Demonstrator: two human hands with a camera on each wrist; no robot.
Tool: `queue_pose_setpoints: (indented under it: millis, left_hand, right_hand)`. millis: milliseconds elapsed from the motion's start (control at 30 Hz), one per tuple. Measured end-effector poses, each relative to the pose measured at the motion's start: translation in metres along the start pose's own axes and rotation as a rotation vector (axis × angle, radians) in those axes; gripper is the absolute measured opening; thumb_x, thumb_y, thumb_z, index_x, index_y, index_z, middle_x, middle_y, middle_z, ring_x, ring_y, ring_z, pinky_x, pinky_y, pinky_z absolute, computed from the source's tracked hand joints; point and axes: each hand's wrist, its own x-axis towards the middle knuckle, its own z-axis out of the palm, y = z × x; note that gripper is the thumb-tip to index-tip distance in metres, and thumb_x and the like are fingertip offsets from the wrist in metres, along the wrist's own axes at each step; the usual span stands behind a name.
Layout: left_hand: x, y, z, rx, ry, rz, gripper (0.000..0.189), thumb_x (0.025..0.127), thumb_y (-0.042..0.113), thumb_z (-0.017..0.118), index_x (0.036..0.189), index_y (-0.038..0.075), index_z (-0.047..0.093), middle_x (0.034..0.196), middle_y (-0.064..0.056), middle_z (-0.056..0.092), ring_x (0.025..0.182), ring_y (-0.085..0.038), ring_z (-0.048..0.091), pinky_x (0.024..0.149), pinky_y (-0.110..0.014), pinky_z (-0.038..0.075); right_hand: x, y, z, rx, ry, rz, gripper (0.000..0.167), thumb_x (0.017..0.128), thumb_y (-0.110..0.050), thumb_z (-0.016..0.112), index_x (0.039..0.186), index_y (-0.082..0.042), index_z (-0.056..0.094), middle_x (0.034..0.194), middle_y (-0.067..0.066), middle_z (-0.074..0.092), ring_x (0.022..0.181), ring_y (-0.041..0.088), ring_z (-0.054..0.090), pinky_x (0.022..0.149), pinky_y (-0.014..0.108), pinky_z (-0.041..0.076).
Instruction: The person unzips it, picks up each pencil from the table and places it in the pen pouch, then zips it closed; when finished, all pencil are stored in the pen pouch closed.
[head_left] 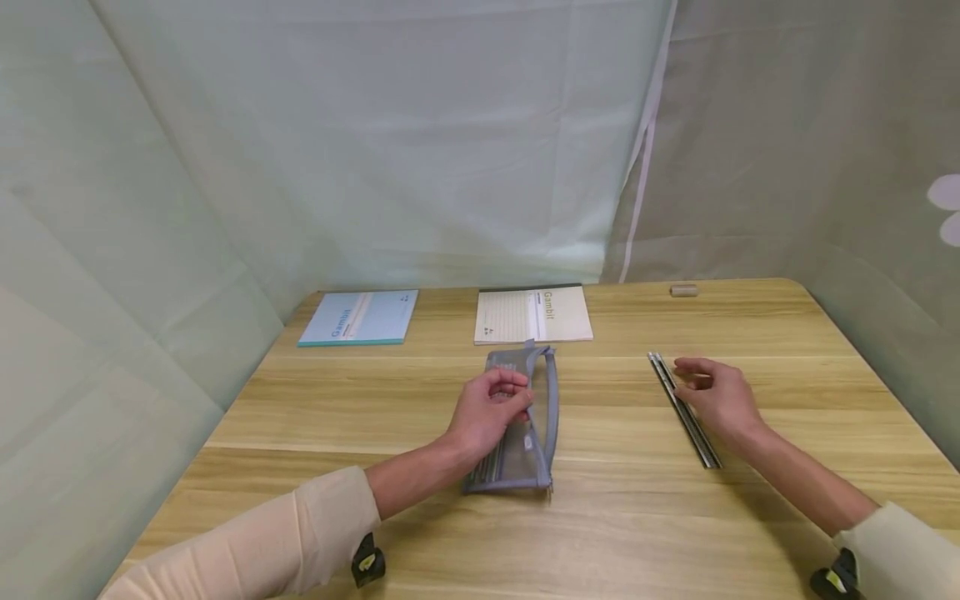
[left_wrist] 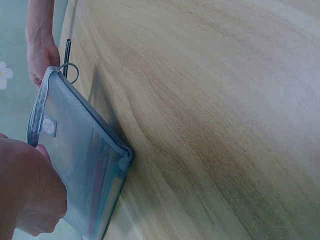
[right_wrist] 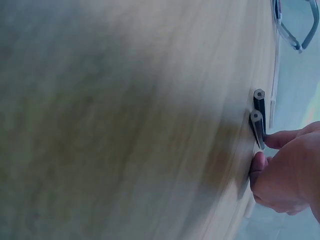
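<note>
On the table lies a grey mesh zip pencil case (head_left: 517, 450), its zipped side gaping away from the body. My left hand (head_left: 489, 410) pinches the zip edge; in the left wrist view, coloured items show through the mesh of the pencil case (left_wrist: 80, 150). Farther right, two dark pencils (head_left: 686, 417) lie side by side on the tabletop. My right hand (head_left: 716, 398) is beside them, fingers loosely bent with a gap between thumb and forefinger. The right wrist view shows the hexagonal ends of the pencils (right_wrist: 257, 122), fingertips close to their far part; contact is unclear.
A blue notebook (head_left: 358, 318) lies at the table's back left, and a cream notebook (head_left: 534, 314) lies behind the pencil case. Near the back right edge is a small grey-brown block (head_left: 683, 291). Cloth curtains (head_left: 420, 150) hang around the wooden table (head_left: 600, 517).
</note>
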Motion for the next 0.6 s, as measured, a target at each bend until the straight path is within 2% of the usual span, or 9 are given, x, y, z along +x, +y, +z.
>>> queue_pose_setpoints:
  millis: [167, 433, 600]
  left_hand:
    - [-0.0003, 0.0009, -0.0004, 0.009, 0.001, -0.006, 0.023, 0.100, 0.006, 0.074, 0.121, 0.000, 0.067, 0.108, -0.013, 0.069, 0.088, -0.018, 0.072, 0.082, -0.032, 0.066]
    - [-0.0005, 0.0003, -0.0002, 0.008, 0.002, 0.001, 0.024, 0.099, 0.006, 0.074, 0.120, -0.001, 0.067, 0.107, -0.014, 0.069, 0.087, -0.018, 0.072, 0.081, -0.032, 0.066]
    - [-0.0009, 0.0007, 0.0002, 0.003, 0.002, -0.001, 0.024, 0.099, 0.006, 0.074, 0.120, -0.001, 0.067, 0.108, -0.014, 0.069, 0.088, -0.018, 0.072, 0.082, -0.032, 0.066]
  right_hand:
    - [-0.0026, 0.0026, -0.0025, -0.049, 0.012, -0.031, 0.042, 0.092, 0.004, 0.075, 0.132, 0.014, 0.064, 0.125, 0.031, 0.070, 0.088, 0.008, 0.062, 0.066, 0.012, 0.051]
    - [-0.0032, 0.0050, -0.0023, -0.148, 0.061, -0.131, 0.038, 0.085, 0.006, 0.079, 0.122, 0.010, 0.072, 0.110, 0.026, 0.076, 0.076, 0.007, 0.066, 0.063, 0.014, 0.049]
    - [-0.0027, 0.0040, -0.0005, -0.197, 0.089, -0.142, 0.038, 0.083, 0.005, 0.077, 0.121, 0.008, 0.074, 0.108, 0.024, 0.077, 0.083, 0.028, 0.077, 0.066, 0.019, 0.049]
